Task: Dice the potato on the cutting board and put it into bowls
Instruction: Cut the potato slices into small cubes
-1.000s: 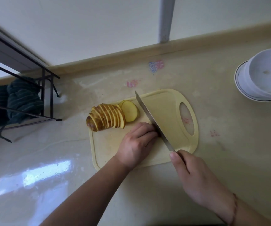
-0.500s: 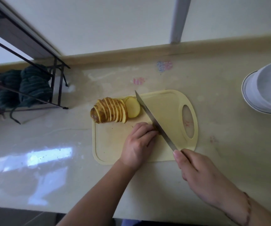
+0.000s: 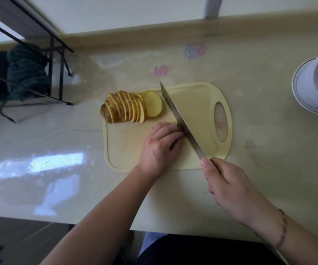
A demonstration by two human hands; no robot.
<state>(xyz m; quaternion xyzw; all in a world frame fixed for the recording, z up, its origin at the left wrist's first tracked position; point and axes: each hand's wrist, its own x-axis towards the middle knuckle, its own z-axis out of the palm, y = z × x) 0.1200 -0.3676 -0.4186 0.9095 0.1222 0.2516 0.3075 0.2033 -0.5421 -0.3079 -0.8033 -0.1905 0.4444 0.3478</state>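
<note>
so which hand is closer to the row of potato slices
Left. The left hand rests on the board just below and right of the slices, not touching them. The right hand is farther off, past the board's near edge, holding the knife.

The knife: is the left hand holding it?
No, the right hand grips the knife, while the left hand presses down on a potato piece on the board.
</note>
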